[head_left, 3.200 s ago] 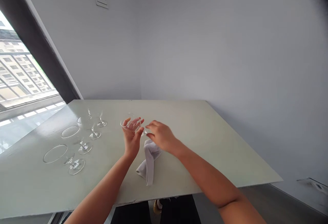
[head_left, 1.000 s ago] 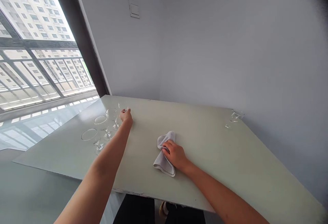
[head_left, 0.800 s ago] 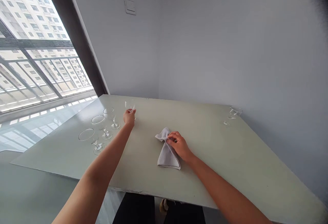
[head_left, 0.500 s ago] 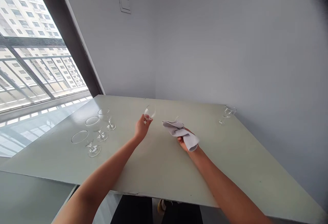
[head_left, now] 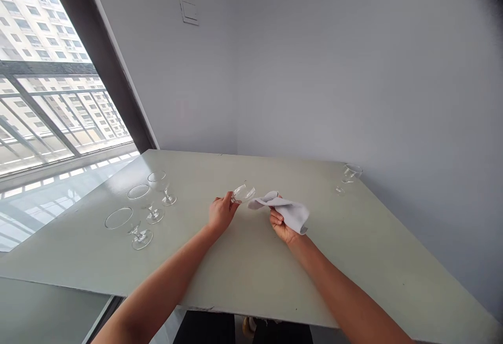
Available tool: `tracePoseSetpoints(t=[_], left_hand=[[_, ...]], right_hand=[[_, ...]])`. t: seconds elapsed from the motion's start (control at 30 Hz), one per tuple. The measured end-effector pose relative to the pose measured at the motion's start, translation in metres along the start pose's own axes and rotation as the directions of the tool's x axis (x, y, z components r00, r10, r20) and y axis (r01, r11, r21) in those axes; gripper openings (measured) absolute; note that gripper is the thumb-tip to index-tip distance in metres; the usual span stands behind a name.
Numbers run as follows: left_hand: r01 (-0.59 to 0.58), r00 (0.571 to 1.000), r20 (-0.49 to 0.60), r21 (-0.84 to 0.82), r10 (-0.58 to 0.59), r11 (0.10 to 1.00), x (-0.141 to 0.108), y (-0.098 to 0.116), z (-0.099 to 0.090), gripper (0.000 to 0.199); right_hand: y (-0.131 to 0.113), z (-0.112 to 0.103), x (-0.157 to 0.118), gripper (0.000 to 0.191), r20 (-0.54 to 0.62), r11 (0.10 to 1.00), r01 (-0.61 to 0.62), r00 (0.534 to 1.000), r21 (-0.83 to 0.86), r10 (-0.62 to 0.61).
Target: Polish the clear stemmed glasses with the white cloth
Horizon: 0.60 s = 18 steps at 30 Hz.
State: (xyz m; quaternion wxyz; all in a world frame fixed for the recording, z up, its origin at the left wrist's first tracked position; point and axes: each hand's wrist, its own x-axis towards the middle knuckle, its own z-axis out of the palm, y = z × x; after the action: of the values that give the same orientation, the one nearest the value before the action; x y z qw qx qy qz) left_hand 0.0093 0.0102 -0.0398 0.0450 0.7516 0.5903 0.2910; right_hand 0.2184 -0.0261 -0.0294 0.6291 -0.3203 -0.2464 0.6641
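Observation:
Over the middle of the table, my left hand (head_left: 222,213) is closed around the stem end of a clear wine glass (head_left: 244,193). The glass is tilted, its bowl pointing right toward a pale grey cloth (head_left: 288,212). My right hand (head_left: 281,224) grips that cloth from below, its fingers curled and partly covered by the folds. The cloth's left end lies close to the glass bowl; whether they touch I cannot tell.
Three stemmed glasses stand in a row on the left: a near glass (head_left: 137,231), a middle glass (head_left: 151,208) and a far glass (head_left: 167,192). Another stemmed glass (head_left: 349,174) stands by the table's right edge. Walls meet behind the pale table (head_left: 243,276); a window (head_left: 47,97) is at left.
The glass in my left hand has tipped from nearly upright to leaning right and come nearer the cloth. My right hand has turned slightly, spreading the cloth. The view has shifted a little.

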Motion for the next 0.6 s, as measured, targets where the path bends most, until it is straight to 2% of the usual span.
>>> tracePoseSetpoints(t=[0.1,0.17,0.27,0.33,0.4,0.47,0.53,0.6], left_hand=[[-0.062,0.998,-0.031,0.044,0.063,0.997,0.001,-0.001,-0.002,0.016],[-0.126,0.991,-0.039,0.082,0.130,0.989,0.002,-0.001,-0.004,0.024],[-0.232,0.970,-0.039,0.125,0.238,0.965,0.000,0.003,-0.004,0.040],[-0.296,0.952,-0.040,0.145,0.305,0.944,-0.001,0.006,-0.004,0.048],[-0.344,0.934,-0.037,0.169,0.355,0.924,-0.002,0.008,-0.004,0.051],[-0.364,0.925,-0.037,0.199,0.379,0.910,-0.003,0.008,-0.005,0.051],[-0.386,0.914,-0.035,0.232,0.404,0.893,-0.003,0.008,-0.007,0.051],[-0.445,0.887,-0.008,0.257,0.462,0.858,-0.004,0.008,-0.010,0.049]], right_hand=[[-0.013,0.000,-0.002,0.019,-0.028,0.986,0.141,0.989,-0.093,-0.144],[-0.021,0.004,-0.007,0.019,-0.020,0.926,0.225,0.970,-0.303,-0.243],[-0.022,0.014,-0.017,0.022,0.114,0.703,0.344,0.928,-0.623,-0.354],[-0.016,0.020,-0.022,0.026,0.236,0.560,0.413,0.901,-0.718,-0.363],[-0.009,0.024,-0.025,0.031,0.329,0.463,0.449,0.889,-0.765,-0.319],[-0.006,0.024,-0.026,0.035,0.364,0.417,0.434,0.900,-0.799,-0.239],[-0.006,0.022,-0.025,0.037,0.366,0.463,0.363,0.927,-0.809,-0.087],[-0.008,0.019,-0.023,0.035,0.370,0.568,0.255,0.924,-0.783,0.094]])
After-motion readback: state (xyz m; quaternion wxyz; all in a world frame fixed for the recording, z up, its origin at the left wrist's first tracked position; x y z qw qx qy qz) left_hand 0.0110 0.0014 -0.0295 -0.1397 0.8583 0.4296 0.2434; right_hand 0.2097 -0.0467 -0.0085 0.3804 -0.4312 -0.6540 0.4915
